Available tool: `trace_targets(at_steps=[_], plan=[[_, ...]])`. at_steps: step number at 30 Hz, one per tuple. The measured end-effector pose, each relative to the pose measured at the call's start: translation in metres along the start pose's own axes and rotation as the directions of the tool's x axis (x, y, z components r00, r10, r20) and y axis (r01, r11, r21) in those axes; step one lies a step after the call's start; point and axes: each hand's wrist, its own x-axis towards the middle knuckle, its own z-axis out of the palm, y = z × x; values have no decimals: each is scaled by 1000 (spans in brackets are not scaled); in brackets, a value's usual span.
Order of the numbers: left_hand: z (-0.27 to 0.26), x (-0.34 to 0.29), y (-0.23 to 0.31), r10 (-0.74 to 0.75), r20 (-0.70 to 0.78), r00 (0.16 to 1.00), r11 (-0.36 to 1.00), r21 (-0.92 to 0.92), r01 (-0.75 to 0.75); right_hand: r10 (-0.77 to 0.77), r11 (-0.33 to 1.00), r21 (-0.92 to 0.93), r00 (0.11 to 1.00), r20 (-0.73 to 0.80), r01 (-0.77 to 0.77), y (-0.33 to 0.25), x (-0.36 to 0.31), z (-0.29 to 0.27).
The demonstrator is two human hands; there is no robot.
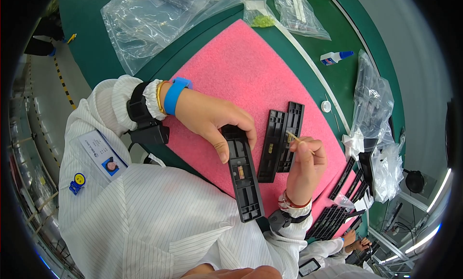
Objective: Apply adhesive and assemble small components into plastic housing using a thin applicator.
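My left hand (219,122) grips the far end of a long black plastic part (245,189), thumb on one side and fingers on the other. Ribbed compartments face up on this part, with a small brass-coloured piece (241,172) near its middle. Between the thumb and fingers of my right hand (307,165) is a thin wooden stick (292,135), its tip over one of two similar black parts. Those two, a nearer black part (266,168) and a farther black part (295,115), lie side by side on the pink foam mat (222,62).
Clear plastic bags (149,25) lie at the back of the green table (79,33). A white bottle with a blue cap (336,57) and a small round white container (326,106) are on the right. More black parts (330,220) sit at lower right, near another person's hands (356,243).
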Motion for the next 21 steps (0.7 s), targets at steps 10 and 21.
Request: trace_targets(at_steps=[10, 21], plan=[[-1, 0, 3, 1, -90, 996, 994, 107, 9, -43, 997, -73, 986, -159, 32, 5, 14, -20], [-1, 1, 6, -21, -61, 998, 990, 135, 29, -54, 996, -84, 975, -214, 37, 10, 20, -22]])
